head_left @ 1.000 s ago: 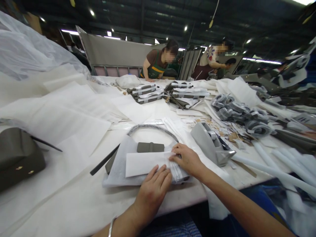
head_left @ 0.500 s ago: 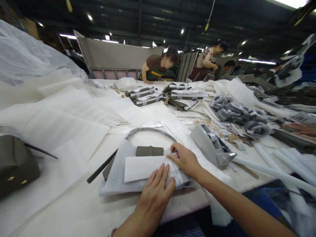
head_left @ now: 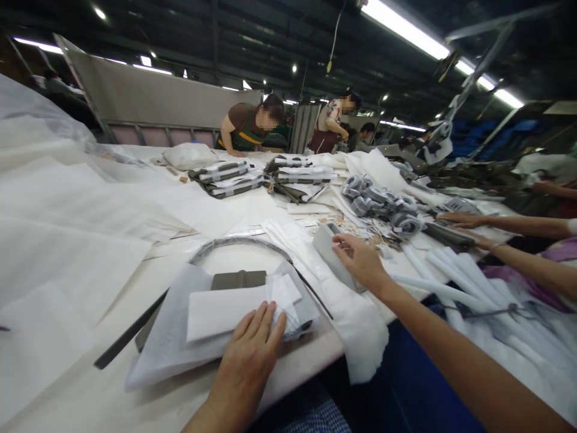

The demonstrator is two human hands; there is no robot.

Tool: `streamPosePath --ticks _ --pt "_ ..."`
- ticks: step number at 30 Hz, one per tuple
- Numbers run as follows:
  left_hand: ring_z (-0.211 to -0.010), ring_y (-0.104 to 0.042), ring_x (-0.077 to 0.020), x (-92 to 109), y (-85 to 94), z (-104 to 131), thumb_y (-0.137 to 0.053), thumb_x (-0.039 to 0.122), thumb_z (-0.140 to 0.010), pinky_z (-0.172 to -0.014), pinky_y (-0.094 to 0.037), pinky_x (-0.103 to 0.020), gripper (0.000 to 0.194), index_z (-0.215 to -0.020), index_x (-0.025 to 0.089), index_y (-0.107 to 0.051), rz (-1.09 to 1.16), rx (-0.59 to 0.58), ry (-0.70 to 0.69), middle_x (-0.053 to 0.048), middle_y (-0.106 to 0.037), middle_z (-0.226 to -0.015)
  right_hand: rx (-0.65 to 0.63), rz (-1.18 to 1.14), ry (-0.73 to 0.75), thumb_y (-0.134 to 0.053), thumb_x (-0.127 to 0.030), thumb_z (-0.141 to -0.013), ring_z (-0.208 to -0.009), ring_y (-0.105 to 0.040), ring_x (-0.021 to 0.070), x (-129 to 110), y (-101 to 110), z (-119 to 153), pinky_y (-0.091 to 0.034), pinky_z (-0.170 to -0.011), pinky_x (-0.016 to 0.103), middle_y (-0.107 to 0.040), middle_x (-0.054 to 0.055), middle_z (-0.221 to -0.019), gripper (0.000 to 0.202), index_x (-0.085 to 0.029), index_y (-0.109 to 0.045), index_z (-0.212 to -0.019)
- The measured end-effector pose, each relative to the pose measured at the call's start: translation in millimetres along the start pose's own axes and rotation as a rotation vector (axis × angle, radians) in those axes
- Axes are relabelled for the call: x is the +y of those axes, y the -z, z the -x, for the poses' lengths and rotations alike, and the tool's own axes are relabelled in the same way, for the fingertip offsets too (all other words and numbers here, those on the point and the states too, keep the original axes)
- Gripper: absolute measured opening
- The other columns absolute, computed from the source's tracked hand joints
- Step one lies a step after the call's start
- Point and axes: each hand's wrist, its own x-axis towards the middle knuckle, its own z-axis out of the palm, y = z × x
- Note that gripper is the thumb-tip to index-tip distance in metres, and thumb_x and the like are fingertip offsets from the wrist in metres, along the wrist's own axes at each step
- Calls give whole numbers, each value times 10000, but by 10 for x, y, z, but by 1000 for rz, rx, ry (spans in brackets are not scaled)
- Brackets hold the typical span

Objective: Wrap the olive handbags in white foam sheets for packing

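Resting left hand [head_left: 252, 349] flat, unclenched, on paper [head_left: 220, 314] over near bag [head_left: 238, 279]. Extending right hand [head_left: 362, 263], half curled, at dispenser [head_left: 331, 255] to right; cannot tell if gripping.

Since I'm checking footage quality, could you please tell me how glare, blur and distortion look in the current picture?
Head view: the brightest ceiling light glares against the dark roof; white tubes at lower right look soft and stretched; the left hand and right hand look fairly sharp.
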Motion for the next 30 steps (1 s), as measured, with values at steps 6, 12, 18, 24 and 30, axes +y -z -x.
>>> streamPosePath --ticks 6,12,18,24,30 --pt "-1314 -529 -266 -46 5 8 -479 110 -861 -1044 -467 -411 533 -1389 177 -510 -30 -18 -43 -126 -545 -1438 -165 -81 -383 -599 -342 -894 -782 -712 241 493 484 -273 -591 -784 395 -745 105 -812 193 -183 -671 -810" --pt "-1335 -508 -258 -54 -3 -12 -520 143 -855 -1059 -455 -409 567 -1417 207 -483 -36 -38 -39 -102 -522 -1464 -430 -339 -610 -705 -393 -869 -682 -720 188 510 485 -441 -625 -680 289 -748 111 -730 288 -146 -669 -725" --pt "-1273 -566 -302 -27 45 -20 -517 80 -788 -1002 -496 -448 595 -1380 140 -523 -79 2 -83 -156 -562 -1412 -422 -492 -715 -618 -278 -955 -583 -681 102 383 719 -461 -609 -605 190 -731 78 -714 231 -101 -666 -814" --pt "-1314 -530 -283 -66 28 -3 -510 127 -804 -1014 -495 -438 607 -1409 161 -498 -132 -21 -112 -132 -509 -1466 -309 -558 -694 -605 -302 -963 -631 -678 81 246 1185 -48 -582 -593 133 -754 87 -844 229 -117 -699 -868" --pt "-1333 -511 -260 -113 -32 30 -475 175 -846 -1025 -476 -410 592 -1438 172 -466 -171 18 -141 -114 -479 -1494 -270 -576 -705 -785 -382 -803 -676 -665 81 430 1096 592 -571 -638 148 -741 78 -891 263 -134 -722 -861"
